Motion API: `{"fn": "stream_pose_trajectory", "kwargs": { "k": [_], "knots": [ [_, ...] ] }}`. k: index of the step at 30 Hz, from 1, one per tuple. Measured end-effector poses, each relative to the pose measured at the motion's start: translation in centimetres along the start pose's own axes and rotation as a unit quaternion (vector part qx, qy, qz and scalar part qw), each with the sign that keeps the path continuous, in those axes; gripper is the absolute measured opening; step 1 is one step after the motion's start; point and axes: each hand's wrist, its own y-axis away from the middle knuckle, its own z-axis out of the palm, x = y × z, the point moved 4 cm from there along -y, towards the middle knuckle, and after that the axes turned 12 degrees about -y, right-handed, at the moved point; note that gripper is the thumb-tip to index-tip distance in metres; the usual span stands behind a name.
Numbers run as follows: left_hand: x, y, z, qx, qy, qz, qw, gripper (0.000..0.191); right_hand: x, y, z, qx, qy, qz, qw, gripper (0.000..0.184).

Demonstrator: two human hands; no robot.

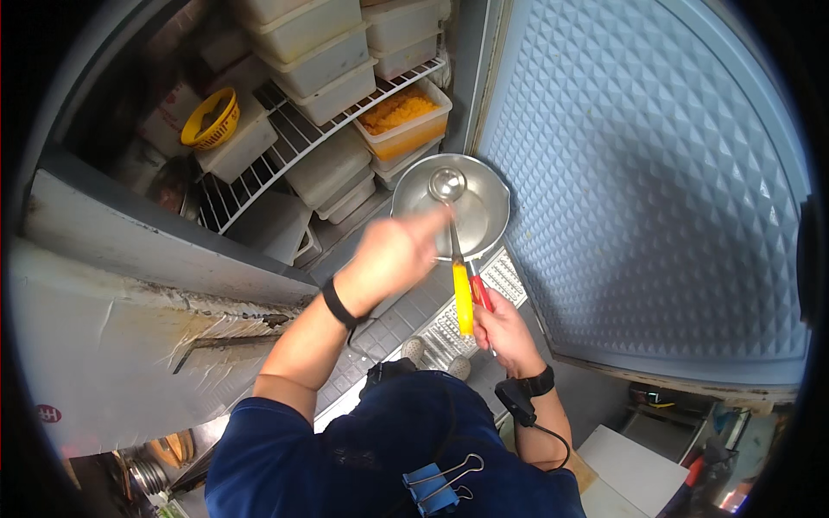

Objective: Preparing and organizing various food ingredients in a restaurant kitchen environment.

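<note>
My right hand (pixel 506 330) grips the red handle (pixel 480 292) of a metal pan (pixel 482 223) with a pouring lip. Inside the pan rests the round bowl of a metal ladle (pixel 447 184). Its yellow handle (pixel 462 298) lies over the pan's rim and runs down beside my right fingers; whether they also hold it is unclear. My left hand (pixel 392 259), blurred by motion, is over the pan's left rim with a finger close to the ladle's shaft. The pan looks bare apart from the ladle.
An opened cold cabinet has a white wire shelf (pixel 295 165) with stacked lidded plastic boxes (pixel 324 65). An uncovered box holds orange mash (pixel 398 116). A yellow basket (pixel 210 120) sits on a box. The textured door (pixel 622 181) stands at right; a metal grate (pixel 453 324) lies below.
</note>
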Motion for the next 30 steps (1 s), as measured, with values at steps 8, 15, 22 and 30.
{"fn": "stream_pose_trajectory", "kwargs": {
  "k": [8, 15, 22, 30],
  "knots": [
    [2.8, 3.4, 0.9, -0.001, 0.167, -0.040, 0.985, 0.035, -1.6, -1.1, 2.6, -0.002, -0.019, -0.013, 1.000, 0.012],
    [-0.9, 5.6, -3.3, 0.107, 0.319, -0.296, 0.894, 0.021, -2.3, -0.9, 2.8, -0.001, -0.009, -0.011, 1.000, 0.015],
    [4.5, 3.6, -9.9, 0.087, -0.060, 0.052, 0.993, 0.043, -2.9, -1.0, 3.5, -0.019, -0.019, -0.020, 0.999, 0.012],
    [-2.3, -3.0, -8.2, 0.018, -0.227, 0.192, 0.954, 0.049, -3.3, -0.8, 4.2, -0.028, -0.013, -0.016, 0.999, 0.012]
  ]
}}
